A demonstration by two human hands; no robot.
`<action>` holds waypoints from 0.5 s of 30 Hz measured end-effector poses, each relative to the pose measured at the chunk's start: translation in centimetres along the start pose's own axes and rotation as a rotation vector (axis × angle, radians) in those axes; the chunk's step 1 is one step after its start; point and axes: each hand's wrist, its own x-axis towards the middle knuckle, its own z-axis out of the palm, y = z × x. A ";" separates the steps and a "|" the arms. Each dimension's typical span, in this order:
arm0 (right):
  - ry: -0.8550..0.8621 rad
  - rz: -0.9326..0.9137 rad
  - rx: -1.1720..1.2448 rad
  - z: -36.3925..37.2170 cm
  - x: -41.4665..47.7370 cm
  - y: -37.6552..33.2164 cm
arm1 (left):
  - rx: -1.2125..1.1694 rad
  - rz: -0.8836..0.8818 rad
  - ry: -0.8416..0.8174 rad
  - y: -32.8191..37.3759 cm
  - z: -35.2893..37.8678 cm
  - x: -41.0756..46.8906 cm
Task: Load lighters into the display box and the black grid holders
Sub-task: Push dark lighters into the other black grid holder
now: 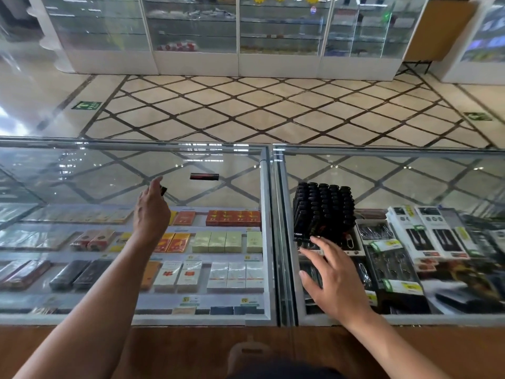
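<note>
Lighters [325, 198] nearly all racked, upright in tight rows, in black grid holder [300, 222] standing on right-hand pane of glass counter [269, 242]. Nearest: right hand [337, 277], fingers spread wide and straight, holding nothing, fingertips just short of holder's near base; touching the glass or hovering above it, cannot tell. Further out, left of the counter seam: left hand [151, 212] reached forward, dark lighter [163, 190] pinched at the fingertips, mostly hidden behind the hand. Beyond that: loose lighter [204, 176] lying flat on the glass, near left hand but apart from it, well apart from holder. Judged step: gathering strays for loading. Next move probably calls for carrying the pinched one across the seam to holder, finding a free cell (none visible from this angle), turning it upright and seating it, with right hand steadying holder against sliding on smooth glass.
</note>
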 end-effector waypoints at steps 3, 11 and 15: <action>-0.001 -0.004 -0.001 0.0 0.0 0.0 | -0.092 0.086 -0.020 1.7 0.4 1.2; -0.005 0.015 0.007 0.0 0.0 0.0 | -0.049 0.412 -0.181 6.1 2.3 3.5; -0.018 0.029 0.023 -0.2 0.0 -0.2 | 0.014 0.494 -0.285 6.2 3.3 4.7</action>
